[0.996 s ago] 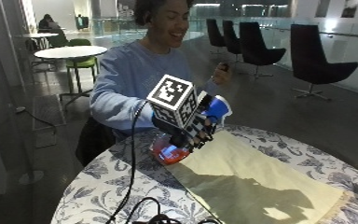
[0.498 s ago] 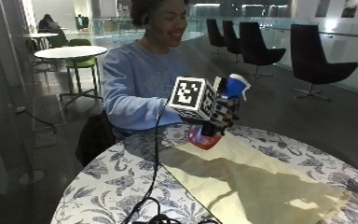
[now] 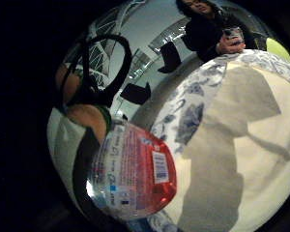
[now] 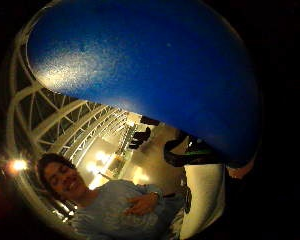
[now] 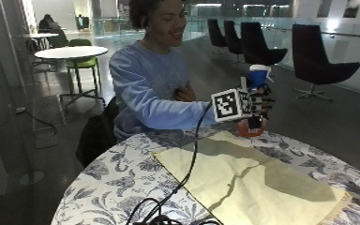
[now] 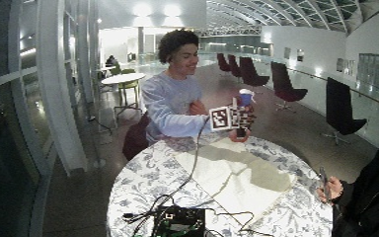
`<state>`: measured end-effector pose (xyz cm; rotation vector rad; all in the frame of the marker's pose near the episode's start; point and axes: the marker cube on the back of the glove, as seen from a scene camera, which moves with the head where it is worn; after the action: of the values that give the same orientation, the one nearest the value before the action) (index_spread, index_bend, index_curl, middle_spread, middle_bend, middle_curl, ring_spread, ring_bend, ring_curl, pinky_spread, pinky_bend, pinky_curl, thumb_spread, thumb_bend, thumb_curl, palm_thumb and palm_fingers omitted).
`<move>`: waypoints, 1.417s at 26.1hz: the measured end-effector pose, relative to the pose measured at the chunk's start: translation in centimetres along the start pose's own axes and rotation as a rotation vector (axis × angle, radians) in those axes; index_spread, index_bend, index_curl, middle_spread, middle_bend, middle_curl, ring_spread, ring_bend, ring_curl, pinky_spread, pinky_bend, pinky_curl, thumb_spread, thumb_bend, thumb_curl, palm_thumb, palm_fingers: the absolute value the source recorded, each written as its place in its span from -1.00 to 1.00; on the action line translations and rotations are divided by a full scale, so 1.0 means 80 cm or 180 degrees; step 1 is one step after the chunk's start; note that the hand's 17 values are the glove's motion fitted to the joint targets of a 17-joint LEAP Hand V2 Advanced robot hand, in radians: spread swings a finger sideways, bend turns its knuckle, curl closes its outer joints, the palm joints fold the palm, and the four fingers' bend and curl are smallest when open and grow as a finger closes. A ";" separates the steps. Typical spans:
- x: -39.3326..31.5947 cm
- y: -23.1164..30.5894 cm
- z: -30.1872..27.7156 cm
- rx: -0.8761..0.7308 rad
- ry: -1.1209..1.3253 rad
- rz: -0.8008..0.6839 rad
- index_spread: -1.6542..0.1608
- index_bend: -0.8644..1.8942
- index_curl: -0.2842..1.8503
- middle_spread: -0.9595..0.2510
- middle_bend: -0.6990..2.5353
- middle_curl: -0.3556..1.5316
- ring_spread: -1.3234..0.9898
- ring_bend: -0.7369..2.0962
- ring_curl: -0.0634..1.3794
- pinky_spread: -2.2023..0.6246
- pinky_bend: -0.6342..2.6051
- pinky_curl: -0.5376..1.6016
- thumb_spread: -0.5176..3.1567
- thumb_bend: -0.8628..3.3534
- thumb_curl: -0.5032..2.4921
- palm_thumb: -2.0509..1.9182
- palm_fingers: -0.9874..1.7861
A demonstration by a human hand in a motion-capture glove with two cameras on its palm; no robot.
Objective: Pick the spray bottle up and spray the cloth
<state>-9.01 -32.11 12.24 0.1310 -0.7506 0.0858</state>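
Observation:
My gloved right hand grips the spray bottle upright in the air above the table's far edge. The bottle has a blue and white head and a red base. Its red labelled body shows close in the little finger side palm view, and its blue head fills the thumb side palm view. A pale yellow cloth lies spread on the table below and in front of the bottle, also seen as the cloth and the cloth. The bare left hand rests at the chest.
The round table has a blue floral cover. Black cables run across its near side to a black device. A second person sits at the near right holding a phone. Dark chairs stand behind.
My hand has lifted the bottle higher and carried it to the right, turning it upright above the table's far edge. The cloth has not moved.

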 end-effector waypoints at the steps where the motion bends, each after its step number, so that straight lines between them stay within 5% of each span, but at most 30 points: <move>1: 0.004 -0.002 0.014 0.0001 -0.0036 -0.0015 0.57 -0.30 -0.50 0.44 -0.31 -0.10 0.12 -0.05 -0.31 0.52 -0.35 -0.13 -0.20 -0.60 -0.29 0.47 0.51; 10: 0.037 0.004 0.097 -0.0152 -0.0175 0.0011 0.56 -0.31 -0.50 0.44 -0.31 -0.10 0.11 -0.06 -0.32 0.52 -0.36 -0.13 -0.20 -0.60 -0.29 0.47 0.50; 21: 0.035 0.013 0.091 -0.0159 -0.0112 0.0000 0.53 -0.30 -0.51 0.46 -0.31 -0.09 0.10 -0.08 -0.31 0.54 -0.38 -0.13 -0.18 -0.60 -0.30 0.47 0.41; 24: 0.022 0.031 0.068 -0.0156 0.0010 -0.0134 0.52 -0.30 -0.50 0.46 -0.36 -0.11 0.11 -0.13 -0.32 0.57 -0.37 -0.11 -0.16 -0.61 -0.32 0.44 0.27; 37: -0.013 0.165 -0.177 0.0339 0.1998 -0.0556 0.51 -0.27 -0.49 0.46 -0.40 -0.15 0.11 -0.18 -0.38 0.62 -0.39 -0.14 -0.11 -0.60 -0.34 0.44 0.29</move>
<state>-1.83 -16.98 2.43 0.2557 -0.1060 -0.0021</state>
